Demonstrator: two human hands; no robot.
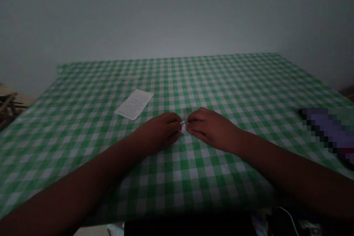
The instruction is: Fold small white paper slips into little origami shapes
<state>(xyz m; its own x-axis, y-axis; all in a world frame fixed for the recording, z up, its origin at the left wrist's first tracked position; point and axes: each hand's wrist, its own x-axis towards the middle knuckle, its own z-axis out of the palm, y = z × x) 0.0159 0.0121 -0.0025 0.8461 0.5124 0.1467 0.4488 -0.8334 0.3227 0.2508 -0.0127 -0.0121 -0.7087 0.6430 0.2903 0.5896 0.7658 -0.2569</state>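
Note:
A small white piece, perhaps folded paper (183, 127), is pinched between my two hands just above or on the checked tablecloth. My left hand (162, 129) grips its left side with fingers closed. From the other side, my right hand (212, 127) holds it between thumb and fingers. Most of the piece is covered by the fingertips, so its full shape is hidden. Beyond my left hand lies a flat white sheet with printed lines (134, 104), apart from both hands.
A green and white checked cloth (177, 81) covers the table, which meets a pale wall (177, 14) at the back. On the right lies a blurred, dark-edged purple object (329, 129). Several unclear items sit below the front edge.

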